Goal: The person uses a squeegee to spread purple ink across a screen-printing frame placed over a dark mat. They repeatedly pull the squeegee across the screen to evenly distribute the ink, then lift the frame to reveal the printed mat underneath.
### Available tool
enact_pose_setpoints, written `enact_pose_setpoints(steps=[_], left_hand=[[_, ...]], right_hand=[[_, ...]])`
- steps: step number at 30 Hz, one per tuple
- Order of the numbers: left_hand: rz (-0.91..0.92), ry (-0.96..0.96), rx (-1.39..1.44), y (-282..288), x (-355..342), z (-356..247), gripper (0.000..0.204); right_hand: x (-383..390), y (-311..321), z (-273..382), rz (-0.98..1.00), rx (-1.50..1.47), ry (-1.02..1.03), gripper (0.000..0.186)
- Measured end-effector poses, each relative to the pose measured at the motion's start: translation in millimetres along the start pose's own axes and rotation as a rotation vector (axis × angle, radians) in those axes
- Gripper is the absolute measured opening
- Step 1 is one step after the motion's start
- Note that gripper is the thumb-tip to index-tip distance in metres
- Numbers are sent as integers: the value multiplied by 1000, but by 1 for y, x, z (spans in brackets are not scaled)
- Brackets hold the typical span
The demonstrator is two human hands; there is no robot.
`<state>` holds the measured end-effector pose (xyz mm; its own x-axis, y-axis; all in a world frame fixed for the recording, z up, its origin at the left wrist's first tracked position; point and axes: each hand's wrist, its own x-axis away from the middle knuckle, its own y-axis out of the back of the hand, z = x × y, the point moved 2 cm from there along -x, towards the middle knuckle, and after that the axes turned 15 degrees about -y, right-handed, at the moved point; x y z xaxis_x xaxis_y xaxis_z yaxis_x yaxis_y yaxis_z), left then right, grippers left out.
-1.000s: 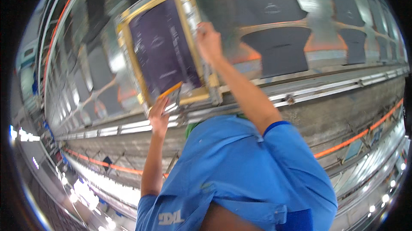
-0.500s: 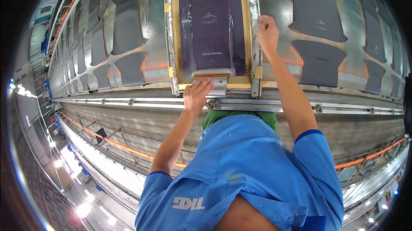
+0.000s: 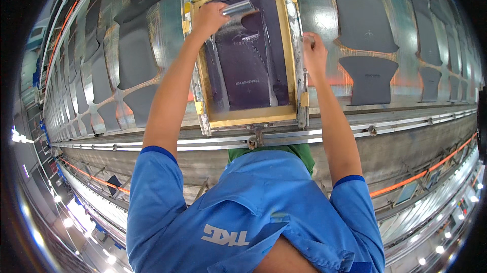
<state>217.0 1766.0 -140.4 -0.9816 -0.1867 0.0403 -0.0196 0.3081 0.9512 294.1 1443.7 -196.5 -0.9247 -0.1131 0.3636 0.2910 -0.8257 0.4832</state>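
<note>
My left hand [image 3: 208,19] grips a metal-handled squeegee [image 3: 239,8], its fingers wrapped round one end. The squeegee lies across the far part of a dark purple printing screen [image 3: 243,70], which carries light lettering and a logo. Streaks of wet ink or paste run down both sides of the mesh. Yellow tape lines the screen frame [image 3: 253,120]. At the frame's right edge, the curled fingers of my right hand [image 3: 315,56] close on its side; the fingertips are partly hidden.
Beneath the frame is a long metal table [image 3: 317,19] with grey cut fabric pieces [image 3: 368,78] laid in rows to both sides. A metal rail [image 3: 324,135] runs along the near edge. Behind me an orange pipe [image 3: 406,177] follows another long table.
My left hand has carried the squeegee from the near end of the screen to its far end. My right hand stays at the frame's right edge. The view has shifted and tilted slightly.
</note>
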Motion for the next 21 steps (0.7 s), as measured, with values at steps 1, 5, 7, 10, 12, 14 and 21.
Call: enact_pose_setpoints(steps=[1,5,7,10,12,14,21], left_hand=[[-39,-8,-39,-6,-2,-1,34],[-109,-38,-194,-40,42,-39,35],[-313,-176,-192,-65,88,-55,36],[-334,-235,-94,-76,143,-80,34],[-365,-198,-6,-76,151,-84,36],[-330,-186,-69,-64,118,-66,34],[-3,23,-103,-1,-33,1,27]], right_hand=[[0,-2,-3,-8,-13,-5,19],[-1,-4,-10,-26,-51,-17,19],[-1,0,-9,-21,-72,-8,20],[-4,9,-10,-11,-92,18,21],[-2,9,-8,-3,-82,-2,21],[3,8,-6,5,-72,-7,20],[5,0,-2,12,-57,17,20]])
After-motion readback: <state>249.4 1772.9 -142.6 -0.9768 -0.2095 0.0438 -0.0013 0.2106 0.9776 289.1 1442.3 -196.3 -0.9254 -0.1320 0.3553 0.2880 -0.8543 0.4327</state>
